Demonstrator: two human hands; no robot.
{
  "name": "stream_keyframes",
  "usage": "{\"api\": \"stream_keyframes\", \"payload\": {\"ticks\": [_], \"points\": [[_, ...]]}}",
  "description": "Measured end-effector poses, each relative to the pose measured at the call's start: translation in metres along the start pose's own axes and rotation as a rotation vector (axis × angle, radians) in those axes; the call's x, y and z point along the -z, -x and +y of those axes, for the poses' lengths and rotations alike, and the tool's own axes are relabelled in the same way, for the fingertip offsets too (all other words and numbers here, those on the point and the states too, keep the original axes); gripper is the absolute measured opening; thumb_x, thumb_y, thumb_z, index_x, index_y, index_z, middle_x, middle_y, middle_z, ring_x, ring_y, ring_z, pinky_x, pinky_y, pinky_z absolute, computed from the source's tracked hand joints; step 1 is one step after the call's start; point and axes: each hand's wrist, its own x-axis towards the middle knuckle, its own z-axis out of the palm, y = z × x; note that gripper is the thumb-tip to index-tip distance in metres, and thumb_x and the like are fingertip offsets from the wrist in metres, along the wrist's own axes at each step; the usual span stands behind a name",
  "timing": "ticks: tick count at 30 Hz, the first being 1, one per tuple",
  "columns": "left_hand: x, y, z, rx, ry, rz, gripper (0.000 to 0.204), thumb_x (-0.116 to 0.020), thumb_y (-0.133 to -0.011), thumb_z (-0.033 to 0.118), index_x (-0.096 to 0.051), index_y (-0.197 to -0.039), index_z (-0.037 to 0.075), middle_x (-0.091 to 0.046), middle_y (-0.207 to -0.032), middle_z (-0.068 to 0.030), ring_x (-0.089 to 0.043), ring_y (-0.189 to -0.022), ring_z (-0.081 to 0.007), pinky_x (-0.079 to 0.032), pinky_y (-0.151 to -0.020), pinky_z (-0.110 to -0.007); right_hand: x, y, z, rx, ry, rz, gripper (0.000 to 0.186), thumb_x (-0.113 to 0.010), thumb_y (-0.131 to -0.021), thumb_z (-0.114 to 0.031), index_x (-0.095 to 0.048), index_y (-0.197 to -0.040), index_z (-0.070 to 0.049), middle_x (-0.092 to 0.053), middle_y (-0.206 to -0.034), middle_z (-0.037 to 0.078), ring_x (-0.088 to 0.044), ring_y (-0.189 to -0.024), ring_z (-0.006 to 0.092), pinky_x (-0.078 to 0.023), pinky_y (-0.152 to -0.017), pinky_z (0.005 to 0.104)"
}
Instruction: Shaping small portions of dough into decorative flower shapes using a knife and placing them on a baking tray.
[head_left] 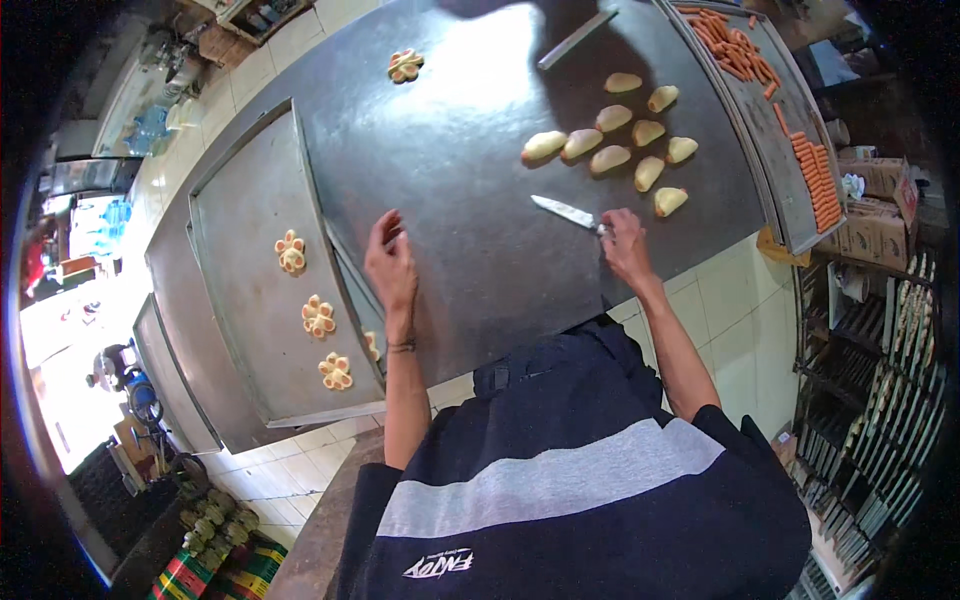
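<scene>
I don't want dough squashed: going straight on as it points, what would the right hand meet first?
Past the knife it touches, the right hand would likely meet a dough piece ahead; hand height is unclear.

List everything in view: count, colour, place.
Table: one, grey, centre
Left tray: one, grey, left
Right tray: one, grey, right
Dough pieces: ten, yellowish, table's right
Flower pastries: five, yellow and orange; three on left tray, one partly hidden beside it, one farther off
Sausages: many, orange, right tray
Metal bar: one, grey, far side
Knife: one, silvery, right of centre
Cardboard boxes: several, brown, right
Racked trays: many, grey, lower right
Shirt: one, black and grey, bottom
Left hand: one, over table
Right hand: one, at knife handle
</scene>
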Motion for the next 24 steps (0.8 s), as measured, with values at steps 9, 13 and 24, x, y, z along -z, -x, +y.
{"api": "stream_keyframes", "payload": {"ticks": [9,13,24], "points": [[-0.249,-0.049,0.066,-0.187,-0.164,-0.435,0.042,-0.069,-0.098,0.015,-0.065,-0.138,0.003,-0.069,-0.134,-0.0189,-0.066,-0.126,-0.0332,-0.053,-0.106,-0.042,0.067,-0.005,0.069,0.189,-0.129,-0.246,0.034,-0.066,-0.084,-0.005,-0.058,-0.116,0.001,-0.060,-0.107,0.022,-0.060,-0.106,0.0451,-0.051,-0.090,0.0530],[-0.297,-0.027,0.026,-0.626,-0.335,-0.229,0.052,-0.068,-0.088,0.006,-0.064,-0.140,0.006,-0.062,-0.144,-0.0193,-0.056,-0.132,-0.0417,-0.045,-0.112,-0.050,0.099,-0.001,0.102,0.129,-0.225,-0.318,0.029,-0.062,-0.085,-0.002,-0.057,-0.113,0.003,-0.059,-0.104,0.024,-0.060,-0.103,0.0466,-0.050,-0.088,0.0522],[-0.216,0.039,0.058,-0.126,-0.039,-0.211,0.034,-0.076,-0.092,0.018,-0.074,-0.123,0.003,-0.077,-0.110,-0.0157,-0.074,-0.102,-0.0269,-0.057,-0.090,-0.037,0.097,-0.016,0.092,0.209,-0.215,-0.293,0.022,-0.064,-0.088,0.000,-0.057,-0.109,0.001,-0.060,-0.102,0.022,-0.061,-0.098,0.0441,-0.049,-0.084,0.0510]]}}
